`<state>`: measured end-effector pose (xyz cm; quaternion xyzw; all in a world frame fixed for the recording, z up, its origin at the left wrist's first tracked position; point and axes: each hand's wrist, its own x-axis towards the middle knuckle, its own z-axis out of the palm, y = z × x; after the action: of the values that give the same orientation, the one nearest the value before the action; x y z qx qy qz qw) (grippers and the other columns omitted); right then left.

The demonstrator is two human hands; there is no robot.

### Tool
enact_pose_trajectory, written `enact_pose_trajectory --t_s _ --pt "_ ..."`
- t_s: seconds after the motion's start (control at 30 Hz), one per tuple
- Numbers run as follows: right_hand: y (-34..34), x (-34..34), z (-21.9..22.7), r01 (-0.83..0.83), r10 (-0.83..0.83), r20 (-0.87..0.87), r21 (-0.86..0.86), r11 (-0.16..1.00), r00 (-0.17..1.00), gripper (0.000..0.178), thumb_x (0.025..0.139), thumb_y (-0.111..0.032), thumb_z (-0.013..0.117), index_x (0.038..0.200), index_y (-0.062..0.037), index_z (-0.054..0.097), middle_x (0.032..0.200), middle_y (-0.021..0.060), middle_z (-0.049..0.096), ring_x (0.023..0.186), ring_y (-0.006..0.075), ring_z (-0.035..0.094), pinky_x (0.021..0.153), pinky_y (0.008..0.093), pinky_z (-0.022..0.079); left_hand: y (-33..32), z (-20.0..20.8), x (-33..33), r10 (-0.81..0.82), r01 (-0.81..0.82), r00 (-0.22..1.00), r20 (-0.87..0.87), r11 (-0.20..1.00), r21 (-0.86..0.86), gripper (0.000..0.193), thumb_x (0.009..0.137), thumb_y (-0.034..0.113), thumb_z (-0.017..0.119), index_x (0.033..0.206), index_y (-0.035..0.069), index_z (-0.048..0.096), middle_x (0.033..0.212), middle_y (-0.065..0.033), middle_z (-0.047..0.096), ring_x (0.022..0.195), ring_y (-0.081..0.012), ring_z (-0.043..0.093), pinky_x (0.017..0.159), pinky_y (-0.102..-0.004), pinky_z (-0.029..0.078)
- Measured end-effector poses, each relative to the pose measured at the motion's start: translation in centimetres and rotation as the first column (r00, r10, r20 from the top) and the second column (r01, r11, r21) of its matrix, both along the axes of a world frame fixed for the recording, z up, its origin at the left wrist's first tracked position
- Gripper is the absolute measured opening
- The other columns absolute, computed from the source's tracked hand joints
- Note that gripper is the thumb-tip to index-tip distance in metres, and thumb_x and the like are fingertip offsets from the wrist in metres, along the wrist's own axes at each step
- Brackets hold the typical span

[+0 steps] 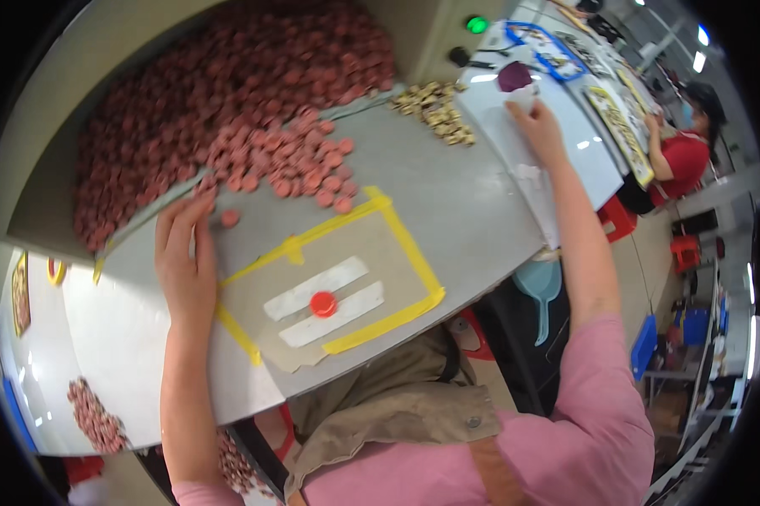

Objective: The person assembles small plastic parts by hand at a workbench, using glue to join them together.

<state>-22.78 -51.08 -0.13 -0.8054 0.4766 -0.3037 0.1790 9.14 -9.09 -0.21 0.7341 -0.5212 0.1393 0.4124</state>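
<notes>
While the left hand (186, 261) lies flat and spread just beside the pink discs (291, 164), draw one cleanly toward the yellow-taped mat (329, 282); right hand (538, 131), beyond them, pinches a white piece (523, 97).

At right of the frame you see red stools (617, 218) and blue crates (644, 344) on a pale floor (662, 244). Ceiling lights (698, 61) glow upper right above a long workbench (624, 126).
</notes>
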Motion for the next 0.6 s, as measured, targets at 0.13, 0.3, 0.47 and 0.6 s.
enact_pose_trajectory --t_s 0.13,0.3,0.47,0.6 --pt "3.1 2.5 1.2 -0.320 0.309 0.169 0.042 0.947 0.936 0.039 0.092 -0.032 0.062 0.116 -0.0011 0.057 0.105 0.0053 0.064 0.091 0.0132 0.061 0.080 0.0270 0.046 0.5 -0.7 2.5 0.009 -0.014 0.986 -0.167 1.000 -0.025 0.025 0.086 -0.008 0.054 0.107 0.001 0.064 0.106 -0.0099 0.061 0.094 -0.0206 0.062 0.084 -0.0281 0.048" --pt "17.2 5.1 3.4 -0.567 0.564 0.073 0.174 0.805 0.823 0.035 0.081 -0.014 0.072 0.111 -0.0009 0.058 0.103 0.0061 0.063 0.091 0.0138 0.059 0.079 0.0286 0.047 0.8 -3.1 3.4 -0.060 0.036 0.925 -0.376 0.997 -0.071 0.026 0.085 -0.007 0.056 0.108 0.003 0.064 0.106 -0.0081 0.061 0.091 -0.0166 0.062 0.081 -0.0257 0.050" --pt "23.7 7.8 3.5 -0.822 0.827 -0.081 0.092 0.562 0.556 0.038 0.064 -0.017 0.085 0.093 -0.0040 0.064 0.088 0.0055 0.064 0.080 0.0196 0.062 0.071 0.0313 0.048 1.2 -2.6 3.1 -0.090 0.078 0.926 -0.366 0.996 -0.045 0.028 0.085 -0.006 0.055 0.109 0.004 0.064 0.102 -0.0068 0.060 0.090 -0.0165 0.062 0.081 -0.0261 0.049" --pt "24.9 8.8 3.2 -0.904 0.890 -0.204 0.047 0.425 0.408 0.041 0.059 -0.030 0.085 0.086 -0.0062 0.064 0.079 0.0049 0.062 0.069 0.0243 0.059 0.063 0.0338 0.045 1.5 -2.5 2.7 -0.092 0.087 0.948 -0.305 0.996 -0.030 0.028 0.085 -0.006 0.054 0.110 0.003 0.064 0.101 -0.0065 0.059 0.090 -0.0171 0.063 0.081 -0.0263 0.049"
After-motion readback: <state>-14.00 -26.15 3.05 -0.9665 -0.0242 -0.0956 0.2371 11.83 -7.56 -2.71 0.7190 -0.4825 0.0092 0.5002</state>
